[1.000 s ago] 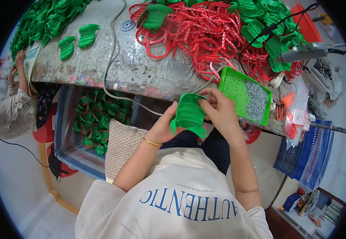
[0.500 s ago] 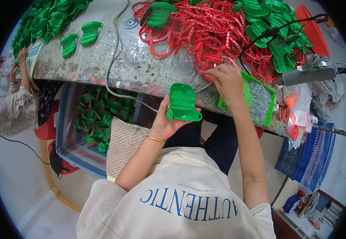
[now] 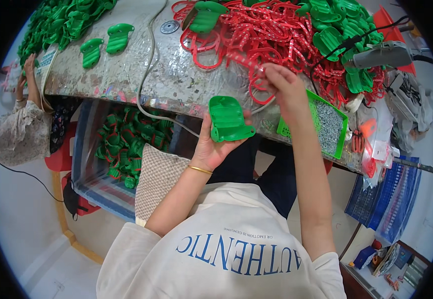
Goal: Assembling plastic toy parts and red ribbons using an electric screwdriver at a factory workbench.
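My left hand (image 3: pixel 212 153) holds a curved green plastic piece (image 3: pixel 226 119) with ridges, thumb at its left side and fingers behind it. The piece is upright in front of the table edge. Over the table edge, my right hand (image 3: pixel 285 89) is closed in a pinch on a red strap (image 3: pixel 246 62) with pale dots, blurred by motion. Beyond that hand lies a tangled heap of the same red straps (image 3: pixel 271 35). Close to my right wrist sits a bright green basket (image 3: pixel 345 130) holding many small silvery metal parts (image 3: pixel 328 127).
Green pieces are heaped at the far left (image 3: pixel 62 25) and far right (image 3: pixel 356 30). A lined bin (image 3: pixel 94 149) of green-and-red pieces stands below the table. A grey cable (image 3: pixel 144 89) crosses the tabletop. A grey machine arm (image 3: pixel 383 56) is at right; another person's hand (image 3: pixel 29 67) at left.
My right hand has risen slightly from the strap heap, drawing a red strap with it. My left hand has lifted and tilted the green piece a little. The view has shifted slightly.
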Demonstrator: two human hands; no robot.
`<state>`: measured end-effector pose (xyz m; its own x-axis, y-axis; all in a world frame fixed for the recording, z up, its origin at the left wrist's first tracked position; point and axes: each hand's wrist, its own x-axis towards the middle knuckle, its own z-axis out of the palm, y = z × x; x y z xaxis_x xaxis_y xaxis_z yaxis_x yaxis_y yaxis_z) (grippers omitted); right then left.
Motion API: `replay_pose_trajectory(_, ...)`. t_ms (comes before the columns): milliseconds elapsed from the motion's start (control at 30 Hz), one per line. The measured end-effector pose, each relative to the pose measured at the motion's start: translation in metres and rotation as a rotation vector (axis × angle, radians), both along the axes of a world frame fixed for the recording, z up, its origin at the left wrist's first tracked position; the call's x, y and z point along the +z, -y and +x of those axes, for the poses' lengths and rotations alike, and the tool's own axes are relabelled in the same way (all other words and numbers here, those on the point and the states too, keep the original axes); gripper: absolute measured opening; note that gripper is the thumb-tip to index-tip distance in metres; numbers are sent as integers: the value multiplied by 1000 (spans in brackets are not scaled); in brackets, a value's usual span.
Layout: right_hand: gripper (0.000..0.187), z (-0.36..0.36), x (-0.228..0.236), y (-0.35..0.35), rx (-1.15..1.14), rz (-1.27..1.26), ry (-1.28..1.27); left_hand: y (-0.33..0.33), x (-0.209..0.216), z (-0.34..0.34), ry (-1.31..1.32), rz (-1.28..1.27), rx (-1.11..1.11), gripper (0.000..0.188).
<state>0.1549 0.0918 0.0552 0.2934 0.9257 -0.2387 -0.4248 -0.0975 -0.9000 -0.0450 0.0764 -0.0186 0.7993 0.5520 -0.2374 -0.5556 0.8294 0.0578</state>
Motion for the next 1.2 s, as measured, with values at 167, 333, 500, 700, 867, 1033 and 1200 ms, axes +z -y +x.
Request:
replay_pose_trajectory(167, 12, -71, 9, 51, -92, 171, 1122, 2, -2, 9, 25, -32, 135, 72)
replay_pose_trajectory(333, 13, -75, 31, 64, -8, 246, 1447, 0, -10, 18, 146, -12, 95, 76)
replay_pose_trajectory(500, 18, -41, 51, 56, -73, 0, 1230, 1, 6, 27, 227, 32, -16, 83)
replay_pose_trajectory(700, 18, -33, 52, 53, 112, -231, 1096, 11, 15, 25, 34, 147, -69, 80)
replay_pose_trajectory(867, 17, -25, 36, 62, 135, -219, 1200, 11, 17, 25, -42, 283, -50, 80)
replay_pose_trajectory(1033, 15, -24, 37, 64, 158, -415, 957, 16, 12, 23, 34, 272, -63, 82)
replay_pose_trajectory(1200, 17, -22, 30, 70, 48, -307, 702, 12, 21, 24, -35, 362, -51, 84)
